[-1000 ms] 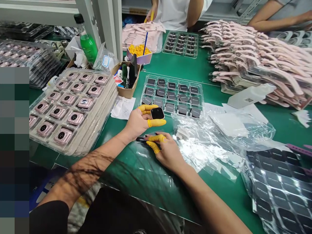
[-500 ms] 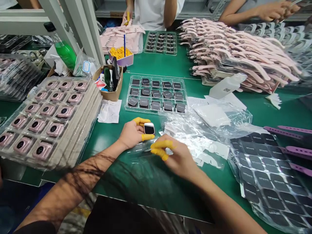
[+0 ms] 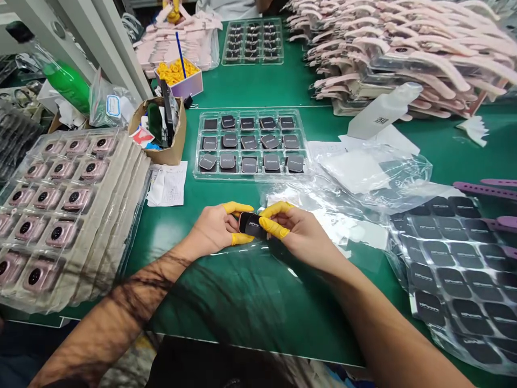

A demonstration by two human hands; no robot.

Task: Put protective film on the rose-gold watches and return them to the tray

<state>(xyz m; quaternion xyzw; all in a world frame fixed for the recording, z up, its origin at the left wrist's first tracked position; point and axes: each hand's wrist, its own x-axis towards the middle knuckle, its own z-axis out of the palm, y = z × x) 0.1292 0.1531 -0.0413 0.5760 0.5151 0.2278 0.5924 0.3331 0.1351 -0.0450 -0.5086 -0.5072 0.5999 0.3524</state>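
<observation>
My left hand (image 3: 212,229), with yellow finger cots on thumb and forefinger, grips a small smartwatch body (image 3: 241,223) by its edges. Over its face lies a black rounded-square screen film (image 3: 253,227) with pale lettering. My right hand (image 3: 301,229), also in yellow finger cots, pinches the right end of this film. Whether the film touches the watch face all over, I cannot tell. Just beyond my hands, a clear plastic tray (image 3: 196,173) holds several watches with similar black covers. To my right lies a sheet of black films (image 3: 452,253) in clear plastic.
Stacked trays of pink watches (image 3: 76,199) stand at left. Behind are a cardboard box (image 3: 175,143) of tools, a box of yellow finger cots (image 3: 177,73) and a green bottle (image 3: 67,83). Clear plastic bags (image 3: 323,188), a white bottle (image 3: 382,113) and piled pink straps (image 3: 388,54) lie right.
My right hand has moved to the watch with a black film, which now covers the screen that showed before. The view has shifted forward and down slightly.
</observation>
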